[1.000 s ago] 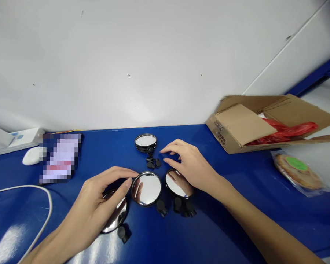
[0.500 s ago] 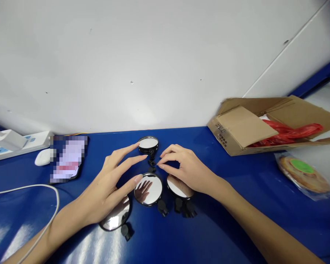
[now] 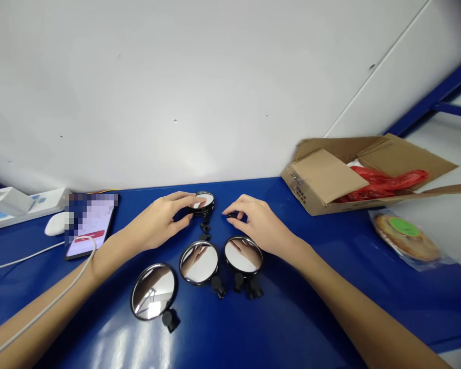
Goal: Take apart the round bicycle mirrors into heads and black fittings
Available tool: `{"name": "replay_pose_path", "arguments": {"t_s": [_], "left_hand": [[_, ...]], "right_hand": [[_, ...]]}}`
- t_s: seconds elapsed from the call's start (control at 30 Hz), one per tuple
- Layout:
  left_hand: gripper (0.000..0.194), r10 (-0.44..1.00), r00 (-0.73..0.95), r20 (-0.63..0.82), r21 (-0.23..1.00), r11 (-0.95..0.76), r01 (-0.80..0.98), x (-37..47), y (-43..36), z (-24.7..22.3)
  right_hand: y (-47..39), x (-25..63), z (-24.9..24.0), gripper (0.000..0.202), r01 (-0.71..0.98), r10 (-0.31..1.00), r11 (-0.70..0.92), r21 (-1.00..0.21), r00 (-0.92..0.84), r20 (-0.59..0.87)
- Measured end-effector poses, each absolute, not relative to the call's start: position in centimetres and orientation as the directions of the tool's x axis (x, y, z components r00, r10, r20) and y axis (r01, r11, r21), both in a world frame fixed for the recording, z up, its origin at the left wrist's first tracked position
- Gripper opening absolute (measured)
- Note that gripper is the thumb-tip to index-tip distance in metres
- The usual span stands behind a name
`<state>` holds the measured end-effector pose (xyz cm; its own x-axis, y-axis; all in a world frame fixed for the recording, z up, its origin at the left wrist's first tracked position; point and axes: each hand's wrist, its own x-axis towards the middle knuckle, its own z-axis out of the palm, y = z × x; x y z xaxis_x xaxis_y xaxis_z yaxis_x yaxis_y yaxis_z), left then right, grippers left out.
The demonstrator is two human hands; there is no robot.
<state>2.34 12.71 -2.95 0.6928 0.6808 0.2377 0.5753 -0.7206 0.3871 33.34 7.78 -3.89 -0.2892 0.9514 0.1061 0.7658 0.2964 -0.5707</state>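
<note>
Several round black-rimmed mirrors with black clamps lie on the blue table. My left hand (image 3: 163,220) has its fingers and thumb closed on the left edge of the far mirror (image 3: 206,199). Right of that mirror, my right hand (image 3: 253,220) pinches a small black piece (image 3: 234,215), partly hidden by the fingers. Nearer to me are a left mirror (image 3: 153,292), a middle mirror (image 3: 198,262) and a right mirror (image 3: 243,254), the last just below my right hand. Small black parts (image 3: 205,227) lie between the far and middle mirrors.
At the back right an open cardboard box (image 3: 311,197) holds a red plastic bag (image 3: 388,179). A wrapped round food item (image 3: 407,238) is beside it. At the left are a phone (image 3: 92,225), a power strip (image 3: 49,202) and a white cable (image 3: 42,320) crossing my left forearm.
My left hand has moved away from the near mirrors and closed on the far mirror's edge. My right hand now has a small black piece between its fingers. The view has shifted slightly.
</note>
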Motion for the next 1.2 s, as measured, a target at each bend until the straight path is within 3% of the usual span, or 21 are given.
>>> {"name": "replay_pose_path", "arguments": {"t_s": [0.23,0.33,0.57,0.63,0.7,0.83,1.03,1.2], "left_hand": [[0.045,0.618,0.740,0.266,0.209,-0.786,0.582,2.6,12.8,-3.2],[0.036,0.586,0.764,0.269,0.149,-0.810,0.568,2.9,13.5,-3.4],[0.034,0.645,0.674,0.361,0.167,-0.755,0.634,2.6,13.2,-3.4],[0.028,0.689,0.588,0.423,0.215,-0.707,0.674,2.0,11.7,-3.2],[0.036,0.738,0.472,0.483,0.282,-0.641,0.714,1.4,9.7,-3.0],[0.032,0.817,0.224,0.532,0.496,-0.515,0.699,0.6,5.6,-2.7],[0.026,0.945,0.009,0.328,0.872,-0.307,0.381,1.4,4.0,-2.8],[0.041,0.986,-0.008,0.168,0.975,-0.165,0.149,1.1,4.6,-2.9]], "right_hand": [[7.4,33.3,-3.8,0.026,0.798,0.953,0.293,-0.527,-0.291,0.088],[7.3,33.3,-3.9,0.025,0.809,0.952,0.297,-0.508,-0.292,0.091],[7.1,33.4,-3.6,0.022,0.799,0.938,0.340,-0.496,-0.326,0.117],[7.1,33.4,-3.6,0.027,0.782,0.933,0.355,-0.512,-0.334,0.136],[7.1,33.3,-3.5,0.030,0.759,0.929,0.366,-0.539,-0.330,0.166],[6.5,32.7,-2.8,0.030,0.702,0.926,0.378,-0.603,-0.296,0.236],[4.7,30.9,-1.5,0.027,0.516,0.889,0.458,-0.724,-0.273,0.367],[3.6,30.0,-1.2,0.023,0.477,0.846,0.533,-0.699,-0.300,0.440]]}}
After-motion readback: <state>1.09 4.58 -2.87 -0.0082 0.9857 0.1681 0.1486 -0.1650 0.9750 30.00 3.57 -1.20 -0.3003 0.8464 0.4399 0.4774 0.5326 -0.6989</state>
